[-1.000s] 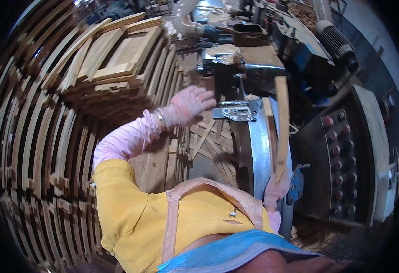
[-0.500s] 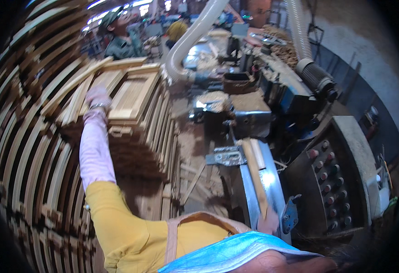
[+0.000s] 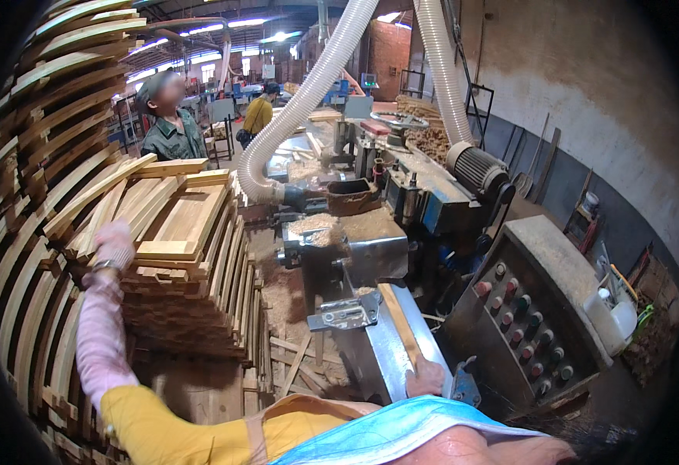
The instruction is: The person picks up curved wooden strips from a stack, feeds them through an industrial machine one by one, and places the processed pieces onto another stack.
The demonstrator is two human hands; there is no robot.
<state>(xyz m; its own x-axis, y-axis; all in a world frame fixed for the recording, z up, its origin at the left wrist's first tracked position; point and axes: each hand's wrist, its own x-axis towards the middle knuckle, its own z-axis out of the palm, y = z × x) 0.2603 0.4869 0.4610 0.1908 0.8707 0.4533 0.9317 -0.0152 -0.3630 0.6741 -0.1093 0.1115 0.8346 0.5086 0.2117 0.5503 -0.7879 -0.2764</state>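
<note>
My left hand (image 3: 113,244), in a pale knitted glove, is at the near ends of loose wooden strips (image 3: 149,205) on top of a stack. Motion smears its fingers, so I cannot tell whether they grip a strip. My right hand (image 3: 425,378) is closed around the near end of one wooden strip (image 3: 400,324). That strip lies lengthwise on the shiny metal bed (image 3: 425,329) of a woodworking machine, pointing at the cutter housing (image 3: 374,248). A metal guide bracket (image 3: 345,311) sits left of the strip.
Tall piles of curved wooden pieces (image 3: 25,271) line the left. A control panel (image 3: 522,318) with several buttons stands at right. Ribbed hoses (image 3: 301,93) hang over the machine, near a motor (image 3: 477,169). Offcuts (image 3: 297,364) litter the floor. Two people (image 3: 175,139) are farther back.
The view has tilted upward and shifted, showing more of the workshop. My left hand stays by the strips on the stack; my right hand stays at the strip's near end.
</note>
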